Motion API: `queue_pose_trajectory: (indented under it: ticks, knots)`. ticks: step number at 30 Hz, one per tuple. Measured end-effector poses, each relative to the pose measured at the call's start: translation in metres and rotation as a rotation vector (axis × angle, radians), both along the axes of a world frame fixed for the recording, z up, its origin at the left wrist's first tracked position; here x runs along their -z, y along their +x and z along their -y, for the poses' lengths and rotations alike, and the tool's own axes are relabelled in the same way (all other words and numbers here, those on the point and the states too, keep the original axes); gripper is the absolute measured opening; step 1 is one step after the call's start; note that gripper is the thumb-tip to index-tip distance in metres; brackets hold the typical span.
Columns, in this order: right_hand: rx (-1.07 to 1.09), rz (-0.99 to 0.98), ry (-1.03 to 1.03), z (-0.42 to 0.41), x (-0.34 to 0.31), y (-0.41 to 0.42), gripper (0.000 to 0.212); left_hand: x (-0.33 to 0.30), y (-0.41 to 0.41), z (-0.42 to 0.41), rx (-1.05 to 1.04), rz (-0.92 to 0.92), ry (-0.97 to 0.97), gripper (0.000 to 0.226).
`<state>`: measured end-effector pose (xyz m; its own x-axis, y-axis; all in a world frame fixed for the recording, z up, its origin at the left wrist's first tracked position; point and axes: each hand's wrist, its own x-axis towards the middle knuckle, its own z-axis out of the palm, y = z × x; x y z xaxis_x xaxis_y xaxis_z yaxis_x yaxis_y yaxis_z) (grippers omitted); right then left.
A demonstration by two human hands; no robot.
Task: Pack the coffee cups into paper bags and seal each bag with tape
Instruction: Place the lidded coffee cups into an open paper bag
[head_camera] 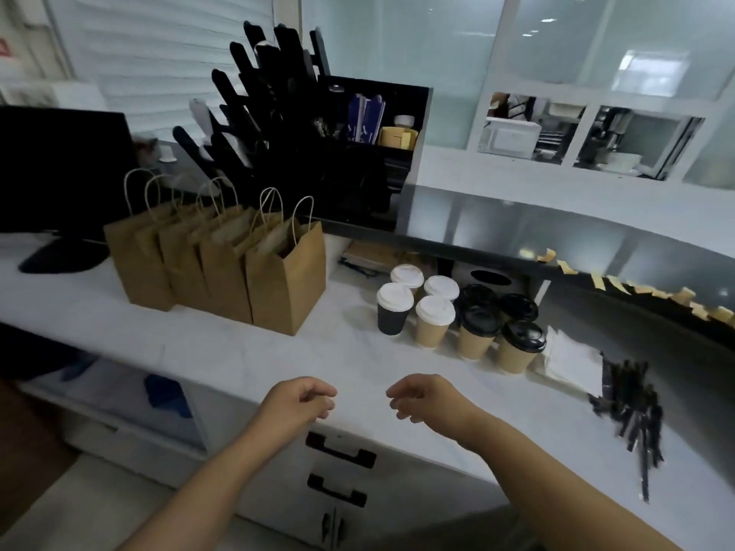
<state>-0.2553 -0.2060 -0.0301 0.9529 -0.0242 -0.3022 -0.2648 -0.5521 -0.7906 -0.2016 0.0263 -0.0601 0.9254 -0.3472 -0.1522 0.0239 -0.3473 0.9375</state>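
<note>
Several brown paper bags (284, 280) with twine handles stand upright in a row on the white counter (222, 351), left of centre. To their right is a cluster of several lidded coffee cups (457, 312): white lids at the left, black lids at the right, one cup with a black sleeve (393, 309). Short strips of tan tape (636, 290) hang along the raised ledge's edge at the right. My left hand (302, 401) and my right hand (423, 395) hover over the counter's front edge, fingers loosely curled, holding nothing.
A black organiser rack (318, 153) stands behind the bags and a dark monitor (55, 169) at the far left. White napkins (572, 361) and a pile of black stirrers (632, 403) lie at the right. Drawers with black handles (340, 455) sit below the counter.
</note>
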Motion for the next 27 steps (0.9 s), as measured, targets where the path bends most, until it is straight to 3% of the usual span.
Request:
queue_pose_trajectory:
  ticks: [8,10,13,16,21,27]
  knots:
    - [-0.011,-0.01,0.028,-0.033,0.0,0.085,0.016,-0.011,0.09,-0.03,-0.047,0.074,0.009,0.018]
    - [0.008,-0.006,0.039,-0.042,-0.001,0.11,0.017,-0.018,0.115,-0.037,-0.04,0.188,0.118,0.014]
    - [0.035,0.006,0.057,-0.055,0.001,0.141,0.018,-0.032,0.153,-0.042,-0.015,0.461,0.385,0.033]
    - [0.062,0.009,0.061,-0.066,0.005,0.166,0.019,-0.044,0.189,-0.044,-0.027,0.67,0.513,0.054]
    - [0.105,-0.007,0.046,-0.078,0.015,0.189,0.018,-0.045,0.241,-0.041,-0.037,0.815,0.688,0.071]
    - [0.138,-0.04,0.048,-0.075,0.021,0.202,0.02,-0.04,0.272,-0.035,-0.014,0.873,0.73,0.065]
